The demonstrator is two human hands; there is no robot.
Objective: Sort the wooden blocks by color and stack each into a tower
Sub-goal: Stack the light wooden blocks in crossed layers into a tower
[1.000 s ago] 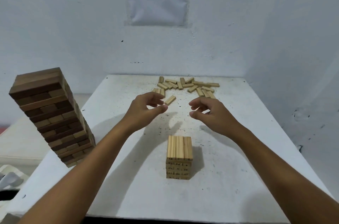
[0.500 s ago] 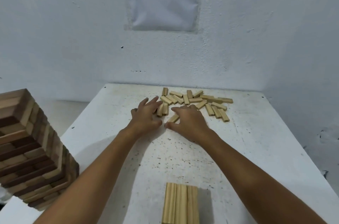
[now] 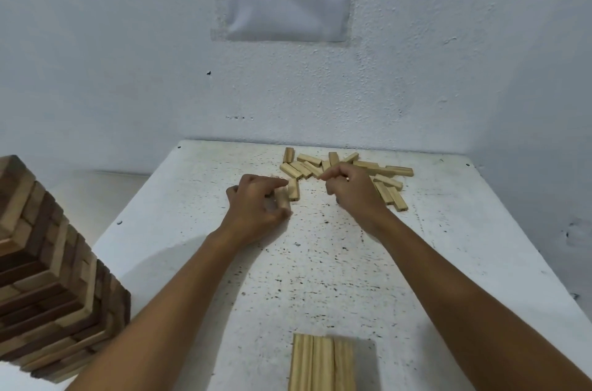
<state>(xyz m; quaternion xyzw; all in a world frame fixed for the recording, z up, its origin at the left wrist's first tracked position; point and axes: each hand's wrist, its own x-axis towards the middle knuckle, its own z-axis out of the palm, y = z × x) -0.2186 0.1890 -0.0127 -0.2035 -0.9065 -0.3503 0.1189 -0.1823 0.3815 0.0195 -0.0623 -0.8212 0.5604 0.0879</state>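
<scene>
At far left the mixed brown tower (image 3: 48,288) leans at the corner of the white table (image 3: 179,262), beside the left forearm; the left hand (image 3: 256,208) curls its fingers around one pale block (image 3: 282,197), another block (image 3: 293,189) lying just beside it; the right hand (image 3: 350,188) is closed over the loose pale blocks (image 3: 378,170), hiding some, its hold unclear; the pale tower (image 3: 322,361) stands near, between the forearms.

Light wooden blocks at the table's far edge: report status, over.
Left hand closed on one light wooden block. Right hand pinching in the loose pile. Light tower near, untouched. Nothing in the way.
</scene>
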